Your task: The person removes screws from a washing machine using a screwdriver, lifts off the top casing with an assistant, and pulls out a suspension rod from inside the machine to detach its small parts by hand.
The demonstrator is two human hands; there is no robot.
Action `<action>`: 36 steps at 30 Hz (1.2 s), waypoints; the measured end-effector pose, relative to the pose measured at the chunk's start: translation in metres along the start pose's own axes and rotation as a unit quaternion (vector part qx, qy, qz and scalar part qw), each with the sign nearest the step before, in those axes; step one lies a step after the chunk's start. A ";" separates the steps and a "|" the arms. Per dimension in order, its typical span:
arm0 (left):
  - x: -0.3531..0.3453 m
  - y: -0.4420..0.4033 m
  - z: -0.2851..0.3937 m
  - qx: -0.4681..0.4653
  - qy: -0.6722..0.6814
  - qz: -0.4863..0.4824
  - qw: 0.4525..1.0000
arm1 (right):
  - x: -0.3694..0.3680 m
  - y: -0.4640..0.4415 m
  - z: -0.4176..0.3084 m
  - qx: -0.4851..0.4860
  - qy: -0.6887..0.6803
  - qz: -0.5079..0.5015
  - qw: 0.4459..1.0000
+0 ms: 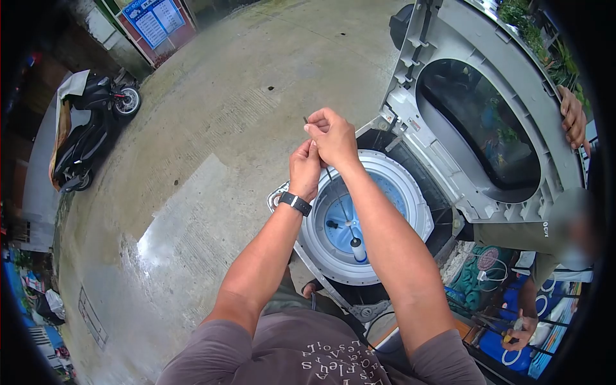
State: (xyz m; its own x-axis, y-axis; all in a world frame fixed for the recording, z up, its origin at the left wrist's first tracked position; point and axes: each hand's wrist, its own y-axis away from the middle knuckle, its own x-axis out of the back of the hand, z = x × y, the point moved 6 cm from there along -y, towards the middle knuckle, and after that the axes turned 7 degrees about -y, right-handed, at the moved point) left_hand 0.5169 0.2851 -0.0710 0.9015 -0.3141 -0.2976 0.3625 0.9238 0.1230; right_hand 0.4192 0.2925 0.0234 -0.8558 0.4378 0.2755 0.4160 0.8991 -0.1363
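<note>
Both my hands are close together above the left rim of an opened washing machine. A thin dark rod runs from my fingers down into the blue-bottomed tub, where a white-and-blue cylinder hangs near its lower end. My right hand pinches the rod's upper end, whose tip sticks out above the fingers. My left hand, with a black watch on the wrist, is closed just below and touches the right; what its fingers hold is hidden.
The machine's raised top cover stands at the right, with another person's hand on its edge. That person's other hand holds a small yellowish object at lower right, near blue containers. A scooter is parked far left.
</note>
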 end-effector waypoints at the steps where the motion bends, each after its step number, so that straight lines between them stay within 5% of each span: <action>1: 0.002 0.003 -0.003 0.011 0.006 -0.008 1.000 | -0.002 0.002 -0.001 0.009 -0.001 -0.009 1.000; 36: 0.014 0.056 0.045 -0.014 0.078 -0.059 0.995 | -0.009 0.050 -0.064 0.049 -0.006 -0.034 0.998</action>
State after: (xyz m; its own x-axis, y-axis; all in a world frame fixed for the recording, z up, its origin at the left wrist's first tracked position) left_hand 0.5607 0.3222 -0.0255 0.8048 -0.3849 -0.4519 0.4547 0.8891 0.0523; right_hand 0.4678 0.3335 0.0751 -0.8849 0.3760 0.2749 0.3262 0.9216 -0.2104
